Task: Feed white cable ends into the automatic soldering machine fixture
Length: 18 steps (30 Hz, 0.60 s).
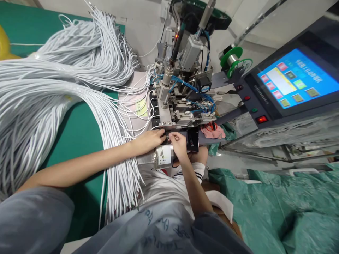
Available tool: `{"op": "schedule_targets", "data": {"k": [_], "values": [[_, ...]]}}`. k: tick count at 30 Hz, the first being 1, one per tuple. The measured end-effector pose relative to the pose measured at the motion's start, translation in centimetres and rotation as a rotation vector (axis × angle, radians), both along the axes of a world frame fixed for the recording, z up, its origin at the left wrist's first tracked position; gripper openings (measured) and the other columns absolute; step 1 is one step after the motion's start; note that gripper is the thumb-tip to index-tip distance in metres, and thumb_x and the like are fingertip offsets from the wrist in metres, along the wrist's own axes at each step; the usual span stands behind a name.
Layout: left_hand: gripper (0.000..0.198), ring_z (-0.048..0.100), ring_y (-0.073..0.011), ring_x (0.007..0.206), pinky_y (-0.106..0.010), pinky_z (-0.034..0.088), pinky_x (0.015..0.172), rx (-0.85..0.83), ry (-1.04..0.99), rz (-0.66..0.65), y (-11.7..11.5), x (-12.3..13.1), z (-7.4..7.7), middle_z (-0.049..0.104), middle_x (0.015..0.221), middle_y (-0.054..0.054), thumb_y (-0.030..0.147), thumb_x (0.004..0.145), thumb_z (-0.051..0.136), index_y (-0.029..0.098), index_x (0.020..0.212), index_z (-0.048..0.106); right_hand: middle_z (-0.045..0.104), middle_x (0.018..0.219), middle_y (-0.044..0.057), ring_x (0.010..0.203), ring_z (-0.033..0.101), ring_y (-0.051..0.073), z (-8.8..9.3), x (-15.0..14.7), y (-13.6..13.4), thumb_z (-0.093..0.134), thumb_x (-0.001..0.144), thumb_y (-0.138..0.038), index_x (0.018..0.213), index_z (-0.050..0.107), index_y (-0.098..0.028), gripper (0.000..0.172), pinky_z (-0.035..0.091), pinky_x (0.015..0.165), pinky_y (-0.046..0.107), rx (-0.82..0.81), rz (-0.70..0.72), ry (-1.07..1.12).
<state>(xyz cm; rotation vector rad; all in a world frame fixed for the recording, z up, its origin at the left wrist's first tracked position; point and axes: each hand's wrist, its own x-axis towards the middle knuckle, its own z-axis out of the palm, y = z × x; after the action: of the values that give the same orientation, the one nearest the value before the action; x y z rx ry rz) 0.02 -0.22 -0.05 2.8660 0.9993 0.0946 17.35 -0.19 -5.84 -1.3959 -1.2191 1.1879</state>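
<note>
At the front edge of a metal machine (165, 116) with blue air tubes, both my hands are close together. My left hand (150, 141) has its fingers bent at a small dark fixture; what its fingertips hold, if anything, is too small to tell. My right hand (178, 143) is pinched at the same spot, and the thing between its fingers cannot be made out. White cables (106, 116) run under my left forearm, and some lead into the black clamps (155, 107) of the machine. A metal cylinder with a white label (164, 155) sits just below my hands.
A touch screen (296, 79) stands at the right. The green table (79, 130) bears large cable bundles at the left. A black phone (192, 139) lies right of my right hand, near a pink cloth (213, 131). Green sacks (265, 204) fill the lower right.
</note>
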Motion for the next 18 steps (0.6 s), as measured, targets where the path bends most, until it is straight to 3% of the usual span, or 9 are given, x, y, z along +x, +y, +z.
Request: {"op": "schedule_targets", "data": {"k": [8, 14, 18], "values": [[0.028, 0.058, -0.0179, 0.079, -0.029, 0.048, 0.069, 0.077, 0.063, 0.004, -0.3, 0.0, 0.2, 0.054, 0.095, -0.010, 0.006, 0.085, 0.044, 0.010, 0.110, 0.056, 0.043, 0.047, -0.006, 0.044, 0.040, 0.009, -0.4, 0.3, 0.6, 0.054, 0.074, -0.039, 0.061, 0.050, -0.019, 0.025, 0.033, 0.046, 0.022, -0.017, 0.175, -0.006], [0.018, 0.060, -0.0190, 0.071, -0.027, 0.047, 0.059, 0.004, 0.151, 0.144, -1.1, -0.4, 1.9, 0.059, 0.076, -0.010, -0.001, 0.077, 0.047, 0.009, 0.075, 0.062, 0.037, 0.048, -0.006, 0.047, 0.035, 0.009, -0.9, 0.7, 0.8, 0.049, 0.078, -0.039, 0.059, 0.048, -0.019, 0.028, 0.029, 0.046, 0.021, 0.082, 0.211, -0.159], [0.018, 0.060, -0.0227, 0.074, -0.029, 0.047, 0.057, 0.022, 0.161, 0.177, -1.3, -0.7, 1.9, 0.062, 0.077, -0.012, 0.000, 0.076, 0.047, 0.009, 0.073, 0.063, 0.037, 0.048, -0.006, 0.048, 0.035, 0.010, -1.0, 0.8, 0.9, 0.048, 0.078, -0.037, 0.059, 0.050, -0.018, 0.026, 0.028, 0.046, 0.021, 0.095, 0.206, -0.210]]}}
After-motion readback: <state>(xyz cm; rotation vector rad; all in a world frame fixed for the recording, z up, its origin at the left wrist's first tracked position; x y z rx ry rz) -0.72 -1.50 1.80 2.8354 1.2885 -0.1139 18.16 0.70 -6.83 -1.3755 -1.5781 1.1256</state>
